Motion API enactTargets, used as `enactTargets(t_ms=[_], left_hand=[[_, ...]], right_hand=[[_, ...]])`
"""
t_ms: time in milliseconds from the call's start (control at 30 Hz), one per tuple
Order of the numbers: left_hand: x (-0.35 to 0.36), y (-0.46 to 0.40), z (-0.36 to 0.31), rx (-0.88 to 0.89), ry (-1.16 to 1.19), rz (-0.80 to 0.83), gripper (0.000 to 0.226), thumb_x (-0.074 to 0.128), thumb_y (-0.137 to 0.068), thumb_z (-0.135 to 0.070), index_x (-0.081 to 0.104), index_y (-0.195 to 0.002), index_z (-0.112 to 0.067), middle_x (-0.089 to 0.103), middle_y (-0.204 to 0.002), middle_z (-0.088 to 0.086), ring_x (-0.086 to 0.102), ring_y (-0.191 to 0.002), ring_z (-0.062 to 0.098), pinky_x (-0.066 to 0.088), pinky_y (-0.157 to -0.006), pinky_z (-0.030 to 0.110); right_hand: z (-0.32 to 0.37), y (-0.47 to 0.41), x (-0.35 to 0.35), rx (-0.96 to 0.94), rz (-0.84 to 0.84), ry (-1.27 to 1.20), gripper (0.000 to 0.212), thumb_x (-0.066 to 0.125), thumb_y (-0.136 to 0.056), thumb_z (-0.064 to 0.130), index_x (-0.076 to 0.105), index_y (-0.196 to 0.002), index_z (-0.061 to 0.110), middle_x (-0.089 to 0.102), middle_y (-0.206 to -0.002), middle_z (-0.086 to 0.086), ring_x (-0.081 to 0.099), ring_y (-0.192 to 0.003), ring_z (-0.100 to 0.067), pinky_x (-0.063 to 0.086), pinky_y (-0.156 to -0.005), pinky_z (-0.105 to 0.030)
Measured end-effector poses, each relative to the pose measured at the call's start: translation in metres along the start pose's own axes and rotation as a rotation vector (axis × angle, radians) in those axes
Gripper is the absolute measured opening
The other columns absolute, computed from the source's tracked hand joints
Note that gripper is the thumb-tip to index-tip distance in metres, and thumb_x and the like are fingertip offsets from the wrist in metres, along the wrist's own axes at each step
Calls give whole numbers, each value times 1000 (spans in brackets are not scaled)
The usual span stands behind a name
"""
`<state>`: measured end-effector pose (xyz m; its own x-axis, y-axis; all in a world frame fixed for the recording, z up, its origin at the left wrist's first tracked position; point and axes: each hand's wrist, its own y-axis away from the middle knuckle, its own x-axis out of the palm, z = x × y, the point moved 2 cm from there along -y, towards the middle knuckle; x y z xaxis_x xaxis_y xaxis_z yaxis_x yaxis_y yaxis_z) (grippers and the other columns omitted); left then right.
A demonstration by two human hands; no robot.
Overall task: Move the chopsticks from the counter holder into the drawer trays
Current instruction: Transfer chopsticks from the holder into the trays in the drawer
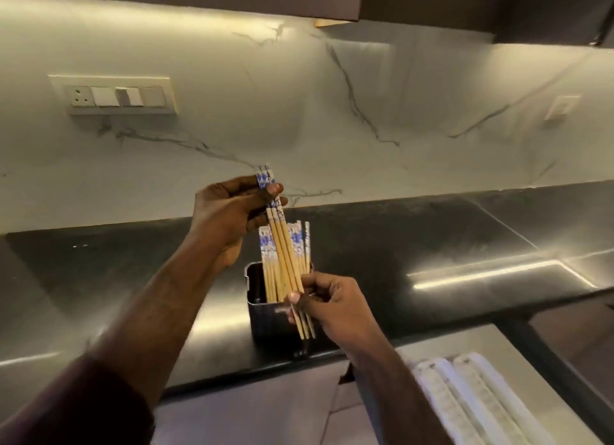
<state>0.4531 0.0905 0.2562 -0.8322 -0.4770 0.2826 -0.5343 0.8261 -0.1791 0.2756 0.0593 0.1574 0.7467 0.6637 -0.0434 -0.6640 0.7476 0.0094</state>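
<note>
A small bundle of chopsticks is held slantwise just above the dark holder, gripped at both ends. The left hand is above the holder and a little to its left, its fingers and thumb curled round the blue-and-white patterned tops. The right hand sits at the holder's right rim, its fingers pinching the bare wooden tips. Holding both ends likely keeps the loose sticks lined up as one bundle, so none slips out or fans apart while they are carried.

The holder stands on the black worktop, close to its front edge, which puts it within easy reach of the drawer. More chopsticks remain upright inside the holder, patterned ends up, so the job looks only partly done and further handfuls seem to be needed.

The open drawer lies below and to the right of the holder, past the worktop's edge. White ridged trays show inside it, though their compartments are too blurred to tell apart. Behind the holder rises a marble wall, with a switch plate up and to the holder's left. The next move probably calls for swinging the bundle down and right towards the trays.
</note>
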Motion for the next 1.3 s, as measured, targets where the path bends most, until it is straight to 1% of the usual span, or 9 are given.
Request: enactTargets(t_ms=[267, 433, 700, 800, 867, 933, 1000, 1167, 1300], left_hand=[[101, 63, 128, -353, 133, 144, 32, 75, -66, -14, 71, -97, -3, 76, -94, 14, 74, -88, 25, 60, -69, 33], [179, 91, 220, -516, 22, 223, 19, 73, -78, -7, 71, -96, 0, 76, -88, 16, 75, -82, 28, 59, -65, 31], [281, 139, 351, -665, -252, 264, 14, 72, -83, -7, 71, -94, 2, 75, -88, 19, 74, -80, 29, 60, -65, 32], [287, 153, 396, -627, -507, 249, 14, 74, -83, -13, 73, -95, -7, 76, -90, 10, 73, -87, 24, 59, -81, 40], [284, 158, 418, -532, -717, 278, 26, 71, -86, -22, 70, -109, -10, 75, -104, 5, 70, -95, 18, 54, -91, 39], [278, 162, 440, -430, -974, 340, 44, 61, -91, -35, 56, -129, -11, 66, -124, 7, 61, -114, 23, 44, -104, 42], [269, 164, 459, -338, -1197, 395, 61, 52, -95, -42, 34, -145, -13, 49, -145, 8, 41, -135, 28, 21, -118, 47], [259, 171, 485, -107, -1606, 678, 69, 29, -99, -51, 6, -152, -14, 10, -162, 8, -4, -149, 27, -19, -111, 50], [263, 182, 493, -10, -1760, 916, 63, 21, -101, -49, 11, -152, -13, 12, -162, 8, -6, -149, 29, -27, -105, 50]], right_hand=[[-64, 117, -106, 299, -182, 80, 10, 69, -88, 14, 78, -86, 17, 77, -83, -10, 74, -78, -26, 62, -75, -39], [-104, 168, -187, 496, -305, 29, 13, 66, -85, -2, 77, -80, 3, 73, -81, -23, 72, -67, -28, 63, -70, -40], [-182, 201, -310, 734, -326, 29, 21, 59, -81, -10, 73, -67, -3, 67, -64, -18, 64, -56, -26, 58, -60, -34], [-220, 198, -325, 812, -302, 23, 24, 58, -77, -13, 70, -60, -1, 63, -57, -15, 59, -50, -26, 53, -54, -31], [-243, 192, -327, 835, -297, 42, 28, 58, -75, -12, 69, -54, 3, 63, -55, -13, 59, -49, -26, 52, -52, -31], [-266, 184, -327, 848, -294, 69, 34, 59, -74, -11, 67, -47, 9, 65, -56, -13, 60, -50, -26, 52, -53, -32], [-287, 174, -325, 875, -309, 121, 36, 59, -72, -7, 64, -42, 13, 67, -57, -11, 61, -49, -25, 54, -53, -33], [-323, 155, -313, 958, -312, 246, 11, 65, -75, 9, 71, -81, 1, 75, -71, -11, 70, -55, -24, 62, -60, -37], [-334, 151, -303, 976, -195, 497, 19, 65, -81, 23, 73, -91, 10, 76, -88, -6, 73, -83, -23, 56, -72, -27]])
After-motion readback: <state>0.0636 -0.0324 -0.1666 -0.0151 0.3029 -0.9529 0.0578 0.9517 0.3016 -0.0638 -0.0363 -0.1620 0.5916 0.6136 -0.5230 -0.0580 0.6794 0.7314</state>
